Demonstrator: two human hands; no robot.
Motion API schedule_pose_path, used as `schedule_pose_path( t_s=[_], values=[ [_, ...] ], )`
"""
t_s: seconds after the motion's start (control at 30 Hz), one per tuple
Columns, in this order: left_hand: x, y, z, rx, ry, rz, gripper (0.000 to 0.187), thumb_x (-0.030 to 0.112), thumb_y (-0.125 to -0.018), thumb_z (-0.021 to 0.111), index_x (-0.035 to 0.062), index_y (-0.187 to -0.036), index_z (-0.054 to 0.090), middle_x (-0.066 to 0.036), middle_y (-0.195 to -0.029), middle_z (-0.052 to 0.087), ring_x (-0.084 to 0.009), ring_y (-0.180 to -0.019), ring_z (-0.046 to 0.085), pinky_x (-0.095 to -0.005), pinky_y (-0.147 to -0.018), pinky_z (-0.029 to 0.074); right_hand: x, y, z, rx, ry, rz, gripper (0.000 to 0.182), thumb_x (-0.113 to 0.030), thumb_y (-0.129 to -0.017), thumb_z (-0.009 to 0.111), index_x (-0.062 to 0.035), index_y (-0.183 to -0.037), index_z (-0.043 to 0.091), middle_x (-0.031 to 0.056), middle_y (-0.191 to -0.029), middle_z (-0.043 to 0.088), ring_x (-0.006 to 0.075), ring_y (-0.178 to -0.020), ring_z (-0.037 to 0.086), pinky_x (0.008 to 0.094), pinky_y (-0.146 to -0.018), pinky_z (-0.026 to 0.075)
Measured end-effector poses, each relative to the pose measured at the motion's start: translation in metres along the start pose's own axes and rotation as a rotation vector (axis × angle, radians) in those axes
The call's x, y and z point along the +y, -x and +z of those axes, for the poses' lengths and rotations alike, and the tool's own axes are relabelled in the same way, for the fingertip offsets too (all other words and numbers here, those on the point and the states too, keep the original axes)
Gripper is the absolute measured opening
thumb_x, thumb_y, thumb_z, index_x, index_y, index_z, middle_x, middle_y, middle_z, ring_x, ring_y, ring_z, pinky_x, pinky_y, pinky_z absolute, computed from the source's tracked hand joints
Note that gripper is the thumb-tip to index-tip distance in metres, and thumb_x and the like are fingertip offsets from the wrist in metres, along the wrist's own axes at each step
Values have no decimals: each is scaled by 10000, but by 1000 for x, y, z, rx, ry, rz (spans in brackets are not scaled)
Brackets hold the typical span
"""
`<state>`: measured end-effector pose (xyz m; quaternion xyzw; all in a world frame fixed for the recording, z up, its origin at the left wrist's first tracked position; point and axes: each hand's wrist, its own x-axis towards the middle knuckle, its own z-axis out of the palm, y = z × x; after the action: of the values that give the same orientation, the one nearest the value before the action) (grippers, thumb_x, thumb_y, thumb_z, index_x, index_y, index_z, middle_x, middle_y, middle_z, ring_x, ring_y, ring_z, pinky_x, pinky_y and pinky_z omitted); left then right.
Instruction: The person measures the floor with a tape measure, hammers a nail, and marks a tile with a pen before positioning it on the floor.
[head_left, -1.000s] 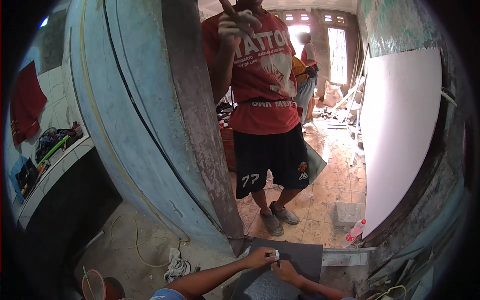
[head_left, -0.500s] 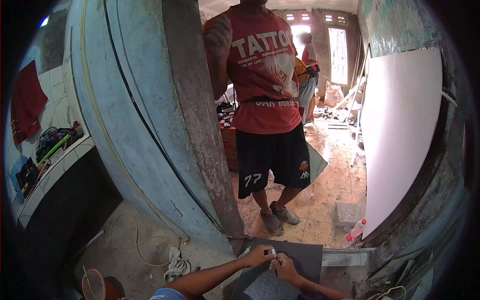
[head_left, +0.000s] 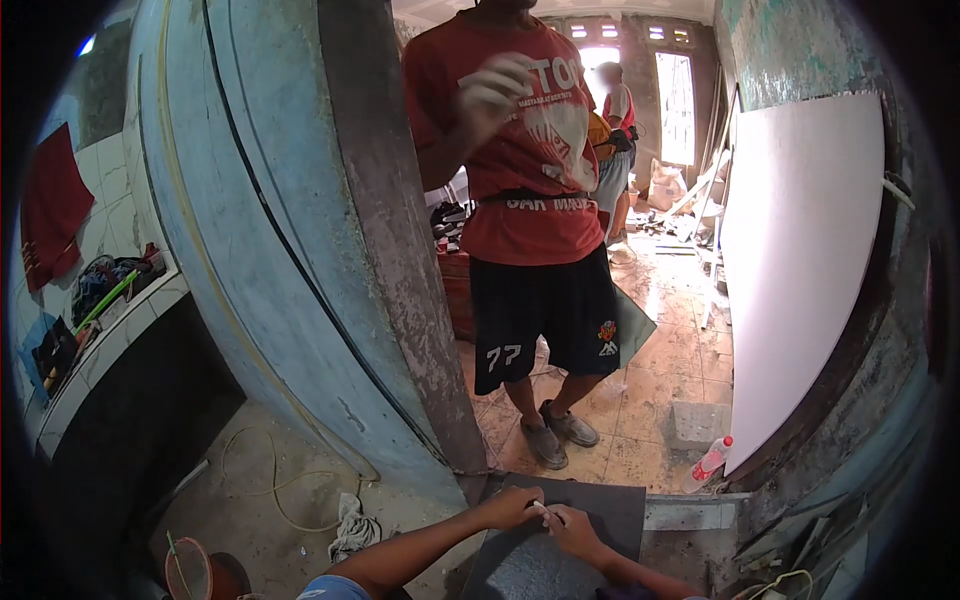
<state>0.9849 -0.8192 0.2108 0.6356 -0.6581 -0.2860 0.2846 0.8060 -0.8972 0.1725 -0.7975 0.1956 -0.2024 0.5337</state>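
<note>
My left hand comes in from the lower left with its fingers closed in a pinch. My right hand meets it from the right, its fingers also closed. Between the fingertips of both is a small, pale, slim object, too small to name. Beneath my hands lies a dark grey flat board, its surface speckled towards the near side.
A person in a red shirt stands just beyond the board; another person is farther back. A plastic bottle and a grey block sit on the tiles. At right leans a white panel. A bucket and rag are left.
The standing person's raised hand has moved down and to the right, across the chest. My hands have shifted only slightly, with the pale object now turned more slanted between them.
</note>
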Motion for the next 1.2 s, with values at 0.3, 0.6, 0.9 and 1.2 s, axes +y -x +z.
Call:
schedule_pose_path(
  t_s=[0.3,0.6,0.9,1.2],
  values=[
    [12,2,-12,-162,-268,-32,205,265,-876,502,70,-901,563,-176,-835,602,-390,-806,568,-466,-657,423,-8,-1,-8,-70,102,-111,251,-192,-904,484,10,-996,601,186,-809,614,304,-731,608,346,-674,467],
    [1,3,-18,-320,-189,-121,265,291,-887,479,52,-874,594,-162,-839,616,-336,-765,594,-433,-653,428,-7,-7,-8,-204,163,-76,231,-203,-897,479,-3,-813,557,165,-721,573,332,-684,576,363,-631,452],
    [-44,0,-37,-351,-118,-203,336,307,-917,440,23,-937,618,-156,-851,619,-297,-820,593,-362,-761,444,49,25,3,-64,279,-366,238,-218,-866,468,-23,-862,605,145,-773,616,293,-738,614,361,-691,475],
    [-3,8,-50,56,582,-206,248,269,-925,499,46,-951,605,29,-799,588,-56,-690,468,-217,-650,397,-74,-30,-69,537,-129,-205,197,-165,-935,420,20,-930,488,109,-796,607,174,-717,611,301,-696,490]
  ],
)
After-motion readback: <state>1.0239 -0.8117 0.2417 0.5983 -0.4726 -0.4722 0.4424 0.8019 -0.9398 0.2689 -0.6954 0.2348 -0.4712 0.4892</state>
